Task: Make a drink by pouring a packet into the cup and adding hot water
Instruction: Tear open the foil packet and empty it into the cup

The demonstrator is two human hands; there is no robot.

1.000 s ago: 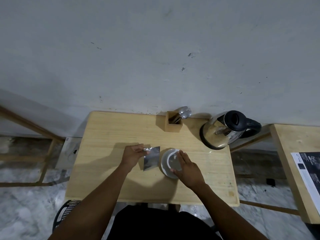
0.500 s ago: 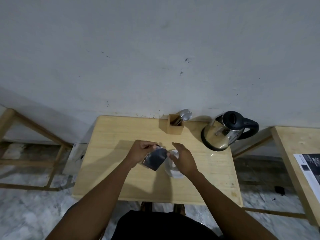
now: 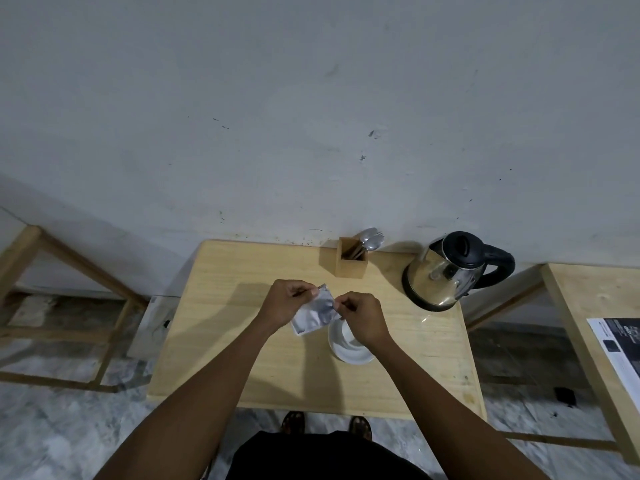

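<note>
Both hands are on the small silver foil packet (image 3: pixel 316 312) now: my right hand (image 3: pixel 360 317) came off the white ceramic cup (image 3: pixel 349 348) on the wooden desk (image 3: pixel 221 306) and pinches the top edge opposite my left hand (image 3: pixel 287 301). Looks like tearing comes next; nothing's poured yet.

The printed sheet (image 3: pixel 620 344) at the right edge carries text too blurred to read.

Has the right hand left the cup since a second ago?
Yes. The right hand rose off the cup and shifted leftward, now pinching the packet.
</note>
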